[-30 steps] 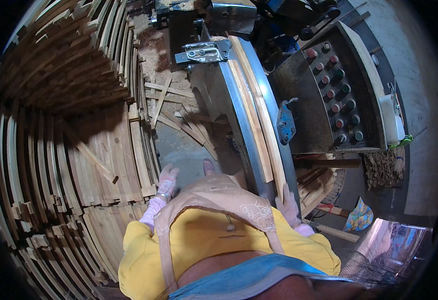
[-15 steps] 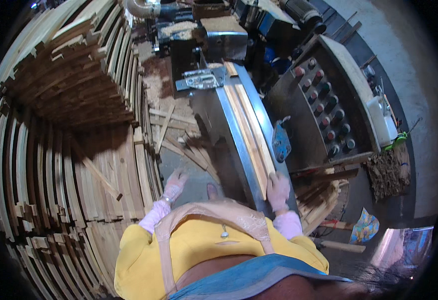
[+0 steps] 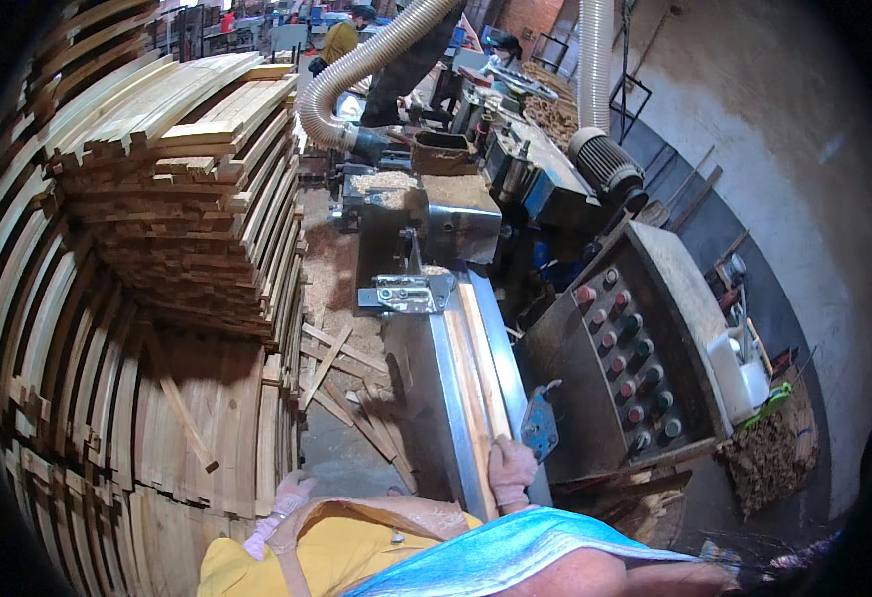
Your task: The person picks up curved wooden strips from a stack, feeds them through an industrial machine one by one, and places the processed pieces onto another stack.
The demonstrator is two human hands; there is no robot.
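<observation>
Nearest, at lower left: left grip (image 3: 295,491) looks released, fingers loose, beside the stacked boards (image 3: 222,383); cannot tell whether it touches them. Room between stack and metal desk (image 3: 504,348) is a narrow strip of floor (image 3: 328,438), its farther part crossed by loose offcuts (image 3: 327,366). Right side of desk is tighter: blue bracket (image 3: 541,423) sits on that edge, just beyond the right grip (image 3: 511,470), with the control panel (image 3: 570,348) close outside it. Right grip, fingers curled, is at the near end of the right wood strip (image 3: 485,368); cannot tell whether it is clenched around the end or only pressing. Strip runs lengthwise along desk, away from the hand. Left wood strip (image 3: 470,408) lies alongside, its near end reaching past the hand toward the body. Both slender, pale tan, a thin dark line between. Farther on, strips pass beside the metal fitting (image 3: 411,294), in front of the machine housing (image 3: 461,219); far ends unclear.
</observation>
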